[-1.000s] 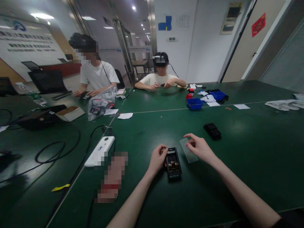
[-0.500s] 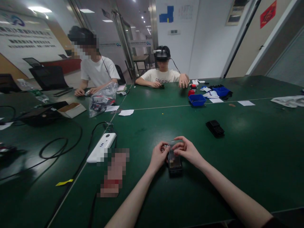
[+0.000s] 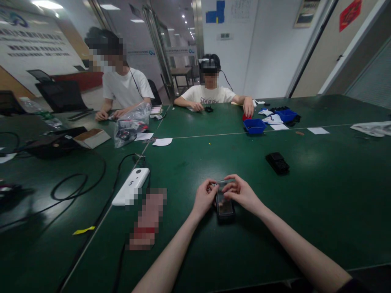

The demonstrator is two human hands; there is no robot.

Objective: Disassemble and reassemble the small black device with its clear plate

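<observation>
A black rectangular device or case (image 3: pixel 226 216) lies on the green table in front of me. Over its upper end is a thin, clear, glossy sheet (image 3: pixel 221 188); its exact kind is hard to make out. My left hand (image 3: pixel 205 196) pinches the sheet at its upper left, its fingertips bent in. On the other side my right hand (image 3: pixel 241 194) curls its thumb and fingers round the sheet's right edge. Fingers hide parts of both the sheet and the case. A second black case (image 3: pixel 277 163) lies apart, farther off to the right.
To the left are a white power bank (image 3: pixel 131 187) marked 5, a blurred-out pinkish item (image 3: pixel 149 217) and black cables (image 3: pixel 82 187). Across the table sit two people; one has a hand (image 3: pixel 248 107) at a red object behind a blue tray (image 3: pixel 254 126).
My hands and the case stay almost in place. The person opposite has lowered a hand onto the red object by the blue tray. The view has tilted slightly.
</observation>
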